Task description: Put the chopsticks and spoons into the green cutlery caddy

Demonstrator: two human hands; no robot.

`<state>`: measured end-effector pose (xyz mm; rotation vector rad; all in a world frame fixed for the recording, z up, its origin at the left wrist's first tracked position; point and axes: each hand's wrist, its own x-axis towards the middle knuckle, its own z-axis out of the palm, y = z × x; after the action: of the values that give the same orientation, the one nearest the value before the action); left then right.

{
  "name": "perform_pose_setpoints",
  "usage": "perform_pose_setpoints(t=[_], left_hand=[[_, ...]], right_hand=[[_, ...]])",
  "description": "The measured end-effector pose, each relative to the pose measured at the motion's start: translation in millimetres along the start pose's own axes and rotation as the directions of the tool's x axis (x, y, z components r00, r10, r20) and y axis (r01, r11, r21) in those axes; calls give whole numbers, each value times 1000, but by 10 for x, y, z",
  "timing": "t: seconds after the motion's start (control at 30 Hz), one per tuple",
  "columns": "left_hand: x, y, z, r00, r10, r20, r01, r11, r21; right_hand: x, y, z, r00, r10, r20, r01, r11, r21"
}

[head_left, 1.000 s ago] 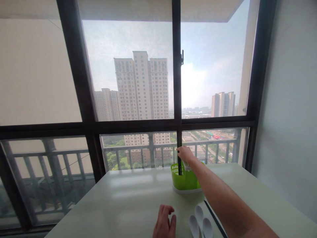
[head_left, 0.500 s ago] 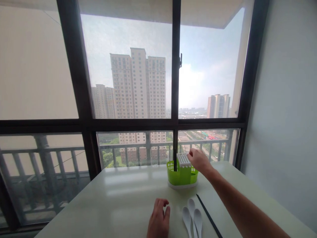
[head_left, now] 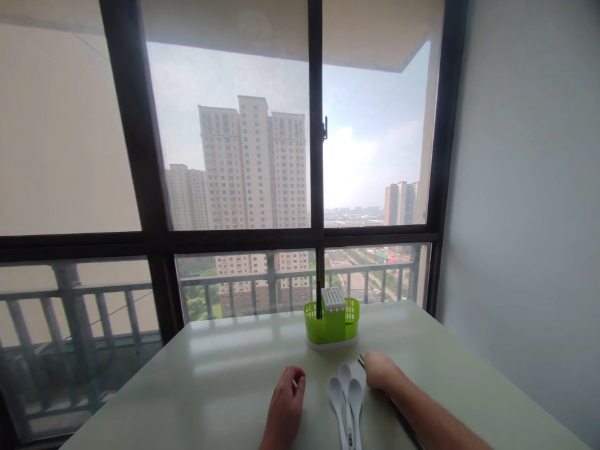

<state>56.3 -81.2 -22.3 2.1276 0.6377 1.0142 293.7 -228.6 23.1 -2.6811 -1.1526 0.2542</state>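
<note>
My right hand is closed over a pair of black chopsticks lying at a slant on the table, their two thin tips poking out past my fingers. My fingertips are mostly hidden from this angle. Just left of them, three white spoons lie side by side, bowls pointing away from me. My left hand rests at the table, left of the spoons, loosely curled with a small gap between thumb and fingers and nothing seen in it. Farther back stands a green utensil caddy with dark chopsticks upright in its left compartment.
The pale table reaches to the dark-framed window. A plain wall rises on the right. Outside, a railing and tall buildings show through the glass.
My right hand has come back from the caddy's right side down onto the chopsticks beside the spoons. My left hand's fingers have curled in a little. The view has shifted slightly right.
</note>
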Motion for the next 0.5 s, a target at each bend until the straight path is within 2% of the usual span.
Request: perform_pose_setpoints(t=[0.13,0.3,0.4,0.43,0.5], left_hand=[[13,22,0,1000,-6,31,7,1000,-11],[-15,80,-16,993,8,116,-3,999,-43],[-62,139,-57,988,31,149,-17,996,-90],[-78,162,-79,987,44,154,-27,994,-109],[-102,207,-128,985,83,152,-62,988,-138]], right_hand=[[-62,-72,-85,999,19,-30,-21,998,-66],[-160,-109,-557,987,-72,-141,62,995,-72],[-258,-346,-801,921,-250,-300,287,954,87],[-293,-464,-827,887,-311,-340,388,902,189],[-354,-721,-783,835,-396,-381,536,738,409]])
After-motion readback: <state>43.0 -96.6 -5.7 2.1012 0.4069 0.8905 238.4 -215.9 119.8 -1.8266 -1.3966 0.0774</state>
